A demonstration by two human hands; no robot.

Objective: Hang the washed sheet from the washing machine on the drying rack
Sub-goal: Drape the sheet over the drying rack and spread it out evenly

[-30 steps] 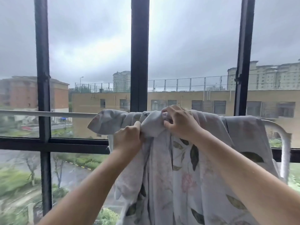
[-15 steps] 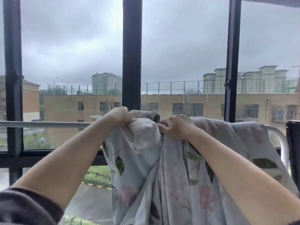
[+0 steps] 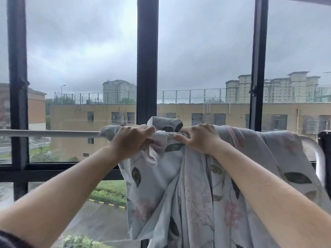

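A pale sheet (image 3: 195, 190) printed with green leaves and pink flowers hangs bunched over the white top rail of the drying rack (image 3: 53, 133), in front of a window. My left hand (image 3: 129, 141) grips a wad of the sheet's edge at the rail. My right hand (image 3: 200, 137) grips the cloth just to the right, a fold of fabric standing up between the two hands. The sheet covers the rail's right half down to its curved end (image 3: 320, 161). The left half of the rail is bare.
Dark window frame bars (image 3: 147, 59) stand close behind the rack, with a horizontal bar (image 3: 53, 171) below the rail. A dark rounded object (image 3: 325, 151) sits at the right edge beside the rack's bend. Outside are buildings, grass and a wet road.
My left hand has risen from below the rail to its top and gathered more cloth. The view has shifted left a little; both hands stay on the sheet.
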